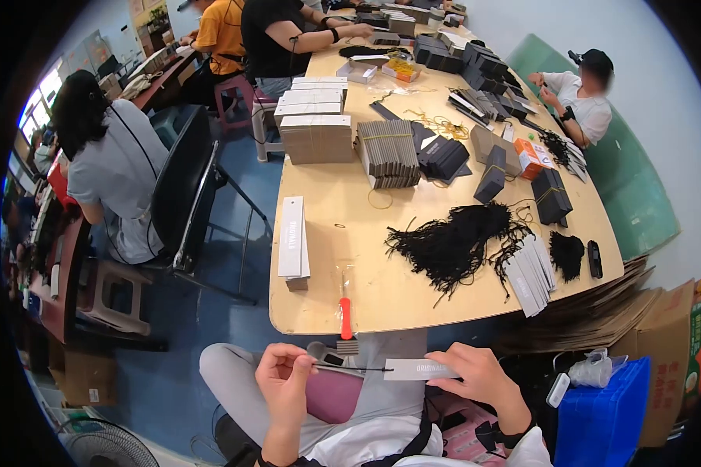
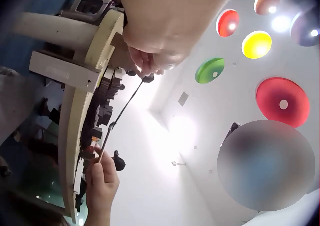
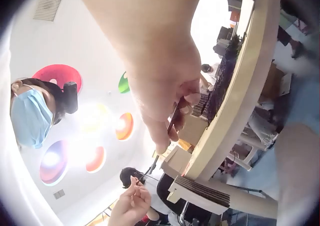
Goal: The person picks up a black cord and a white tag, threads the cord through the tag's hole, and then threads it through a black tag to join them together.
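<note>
Over the lap, my right hand [image 1: 481,380] holds a white hang tag [image 1: 405,370] printed ORIGINALS by its right end, thumb and fingers on either side. A black cord [image 1: 350,366] runs from the tag's left end to my left hand [image 1: 285,383], which pinches it between thumb and fingertips. In the left wrist view the cord [image 2: 125,106] is stretched straight between the hands, with a knot partway along. The right wrist view shows the tag [image 3: 174,117] edge-on in the fingers.
A stack of white tags [image 1: 293,237] stands at the table's left edge, near a red-handled tool [image 1: 345,315]. Black cords [image 1: 459,241] lie heaped beside fanned-out tags [image 1: 530,274]. Bundled grey tags [image 1: 388,153] stand farther back. A blue bin [image 1: 604,405] is at the right.
</note>
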A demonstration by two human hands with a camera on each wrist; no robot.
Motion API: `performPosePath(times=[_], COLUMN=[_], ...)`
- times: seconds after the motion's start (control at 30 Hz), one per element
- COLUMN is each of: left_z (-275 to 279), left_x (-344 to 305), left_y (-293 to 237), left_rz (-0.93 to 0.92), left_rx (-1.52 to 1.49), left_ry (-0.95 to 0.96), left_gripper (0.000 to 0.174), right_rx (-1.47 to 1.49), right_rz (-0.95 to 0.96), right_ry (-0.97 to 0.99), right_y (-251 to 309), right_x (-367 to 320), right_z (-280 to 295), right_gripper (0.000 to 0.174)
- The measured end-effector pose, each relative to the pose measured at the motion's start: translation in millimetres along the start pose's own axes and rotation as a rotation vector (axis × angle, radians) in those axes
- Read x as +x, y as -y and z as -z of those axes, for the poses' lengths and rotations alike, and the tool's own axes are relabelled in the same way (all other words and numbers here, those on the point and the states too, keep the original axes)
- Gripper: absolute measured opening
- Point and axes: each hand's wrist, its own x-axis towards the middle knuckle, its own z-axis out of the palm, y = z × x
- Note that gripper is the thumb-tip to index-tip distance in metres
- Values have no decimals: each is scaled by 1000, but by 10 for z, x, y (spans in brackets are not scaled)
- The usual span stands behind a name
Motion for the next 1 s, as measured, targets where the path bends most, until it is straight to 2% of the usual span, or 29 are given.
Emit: performPosePath(times=[0.07,0.1,0.17,0.2,0.27,0.3,0.33,0.37,0.4,0.43,0.47,0.5,0.53,0.6,0.67,0.7,0.77,0.8,0.87,0.9,0.93,0.97,1.0], left_z=[-202,-295,-570,-725,-1034,-1168,-1287,-1402,-1514,-1618,-1683,-1728,-1747,-1716,-1628,-1567,-1424,-1339,-1173,-1096,-1017,-932,-841], left_x=[14,16,17,12,1,-23,-63,-101,-132,-135,-140,-149,-146,-165,-181,-191,-192,-200,-207,-200,-179,-119,-30], left_y=[-51,-31,8,49,245,396,549,650,743,788,811,834,848,900,912,915,843,797,541,394,237,140,94], left_rz=[58,62,128,150,156,196,237,232,227,223,219,235,251,274,287,283,303,303,304,303,170,35,32], left_rx=[29,-12,-99,-142,-121,-187,-252,-259,-360,-462,-467,-467,-465,-476,-447,-442,-445,-438,-260,-255,-37,182,193], left_ry=[-54,3,130,190,264,332,401,404,501,597,597,647,697,719,712,707,757,750,761,754,692,625,618], left_gripper=[7,8,10,11,11,15,18,18,25,31,31,37,43,46,42,42,36,36,25,25,21,18,18], right_rx=[-118,-134,-151,-165,-334,-363,-369,-355,-340,-394,-399,-410,-418,-492,-638,-631,-666,-658,-765,-788,-779,-920,-1060], right_rz=[-49,-53,-276,-274,-315,-363,-359,-438,-515,-554,-550,-626,-702,-709,-728,-723,-649,-645,-553,-634,-628,-614,-597], right_ry=[-80,-82,-265,-265,-568,-574,-579,-653,-727,-758,-759,-763,-767,-706,-582,-582,-519,-516,-538,-543,-543,-619,-693], right_y=[-15,-54,-189,-288,-483,-522,-575,-629,-670,-713,-745,-781,-816,-913,-1000,-1017,-1039,-1061,-1094,-1082,-1090,-1108,-1105], right_x=[-20,-43,-111,-143,-223,-267,-325,-390,-432,-454,-461,-475,-486,-468,-428,-410,-375,-369,-354,-330,-304,-271,-221], right_z=[30,52,85,83,55,63,51,35,44,72,111,141,159,186,217,236,276,291,321,326,336,344,347], right_gripper=[36,36,36,36,32,23,23,18,14,14,14,16,19,19,20,20,21,21,22,23,23,24,24])
